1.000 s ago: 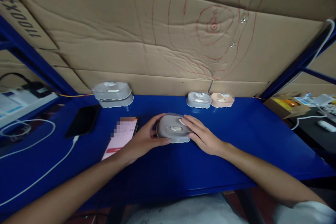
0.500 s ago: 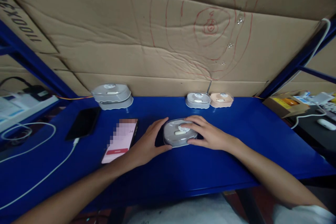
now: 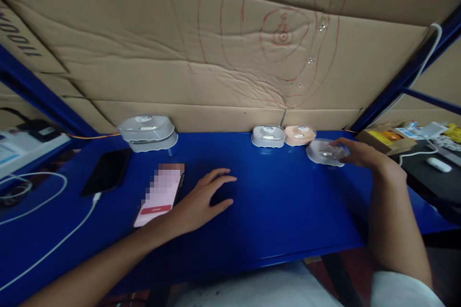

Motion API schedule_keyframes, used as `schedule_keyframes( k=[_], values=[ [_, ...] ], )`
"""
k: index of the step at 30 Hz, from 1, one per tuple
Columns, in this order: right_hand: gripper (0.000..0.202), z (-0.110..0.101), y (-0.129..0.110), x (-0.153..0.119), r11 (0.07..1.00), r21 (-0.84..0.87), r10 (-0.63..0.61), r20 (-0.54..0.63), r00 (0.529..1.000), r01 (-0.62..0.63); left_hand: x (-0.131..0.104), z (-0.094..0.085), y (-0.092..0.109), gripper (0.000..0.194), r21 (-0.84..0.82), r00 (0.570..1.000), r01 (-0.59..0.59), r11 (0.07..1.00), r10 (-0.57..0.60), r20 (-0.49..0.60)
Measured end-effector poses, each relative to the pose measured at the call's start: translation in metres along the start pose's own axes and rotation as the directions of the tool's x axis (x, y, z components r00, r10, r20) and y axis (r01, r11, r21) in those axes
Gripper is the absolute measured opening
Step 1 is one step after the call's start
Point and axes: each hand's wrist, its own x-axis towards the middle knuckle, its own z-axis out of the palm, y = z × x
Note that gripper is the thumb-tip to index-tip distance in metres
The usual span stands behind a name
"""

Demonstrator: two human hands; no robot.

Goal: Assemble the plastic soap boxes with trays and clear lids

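Note:
My right hand [image 3: 358, 152] grips the right end of a grey oval case with a clear lid [image 3: 322, 151], at the right of the blue table. That case sits beside a peach case [image 3: 298, 135], and a grey case [image 3: 268, 136] stands left of the peach one. Over the middle of the table, my left hand [image 3: 207, 199] is open, fingers apart, with nothing in it. Just left of it lies a phone with a pink lit screen [image 3: 160, 194], partly behind my forearm. Two grey cases [image 3: 147, 132] are stacked at the back left.
A dark phone [image 3: 107, 171] with a white cable [image 3: 72, 231] lies on the left of the blue table [image 3: 273, 211]. A cardboard sheet [image 3: 144, 57] forms the back wall. At the right stand an open cardboard box [image 3: 387, 141] and a white mouse-like object [image 3: 438, 164].
My right hand has carried the grey case from the table's middle to the right, beside the peach one. My left hand has let go of it. The view has shifted slightly.

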Motion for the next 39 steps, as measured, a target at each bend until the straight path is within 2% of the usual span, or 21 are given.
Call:
schedule_keyframes(
  k=[3,5,8,13,16,20,22,24,26,28,30,32,34,36,37,39],
  values=[
    [0.055,0.008,0.022,0.009,0.986,-0.060,0.160,0.025,0.987,-0.158,-0.003,0.001,-0.001,0.044,0.026,0.999,-0.035,0.999,0.035,0.012],
    [0.062,0.017,0.025,0.015,0.980,-0.067,0.187,-0.003,0.982,-0.187,-0.004,0.001,0.000,0.044,0.044,0.998,-0.053,0.998,0.052,0.017],
    [0.067,0.033,0.018,0.025,0.993,-0.043,0.109,-0.018,0.994,-0.110,-0.004,0.001,0.000,0.042,0.061,0.998,-0.066,0.996,0.064,0.025],
    [0.073,0.054,-0.007,0.034,0.999,-0.011,-0.036,-0.056,0.998,0.035,-0.003,0.001,0.000,0.041,0.085,0.996,-0.070,0.994,0.066,0.052],
    [0.068,0.059,-0.026,0.033,0.995,0.012,-0.101,-0.069,0.992,0.102,-0.003,0.002,-0.003,0.041,0.092,0.994,-0.100,0.991,0.094,0.059],
    [0.059,0.053,-0.066,0.025,0.985,0.051,-0.158,-0.080,0.984,0.162,-0.002,0.004,-0.005,0.039,0.104,0.992,-0.118,0.988,0.111,0.067],
    [0.060,0.046,-0.097,0.022,0.980,0.069,-0.181,-0.108,0.978,0.189,-0.002,0.004,-0.005,0.039,0.117,0.990,-0.128,0.985,0.120,0.068],
    [0.063,0.041,-0.138,0.020,0.958,0.089,-0.260,-0.126,0.957,0.272,-0.002,0.005,-0.005,0.040,0.144,0.988,-0.150,0.978,0.141,0.069],
    [0.063,0.041,-0.188,0.022,0.899,0.115,-0.413,-0.105,0.905,0.423,-0.002,0.005,-0.004,0.043,0.177,0.985,-0.167,0.970,0.158,0.066],
    [0.066,0.046,-0.239,0.028,0.817,0.141,-0.554,-0.080,0.829,0.559,-0.002,0.005,-0.002,0.049,0.200,0.988,-0.157,0.967,0.154,0.032],
    [0.068,0.051,-0.282,0.037,0.754,0.167,-0.632,-0.074,0.771,0.635,-0.001,0.004,0.000,0.056,0.210,0.990,-0.122,0.970,0.135,-0.048],
    [0.065,0.054,-0.310,0.041,0.721,0.191,-0.665,-0.080,0.743,0.666,0.001,0.003,-0.001,0.061,0.210,0.980,-0.080,0.975,0.115,-0.160],
    [0.061,0.052,-0.319,0.033,0.700,0.206,-0.683,-0.088,0.725,0.684,0.004,0.001,-0.004,0.067,0.206,0.960,-0.047,0.977,0.102,-0.261],
    [0.065,0.045,-0.311,0.008,0.657,0.252,-0.711,-0.105,0.695,0.710,0.006,-0.001,-0.008,0.077,0.194,0.947,-0.033,0.980,0.093,-0.308],
    [0.069,0.041,-0.304,-0.008,0.622,0.305,-0.727,-0.118,0.676,0.722,0.007,0.000,-0.010,0.085,0.176,0.951,-0.032,0.984,0.084,-0.298],
    [0.072,0.031,-0.287,-0.044,0.504,0.499,-0.745,-0.163,0.647,0.706,0.006,0.002,-0.012,0.099,0.105,0.976,-0.020,0.994,0.042,-0.214]
  ],
)
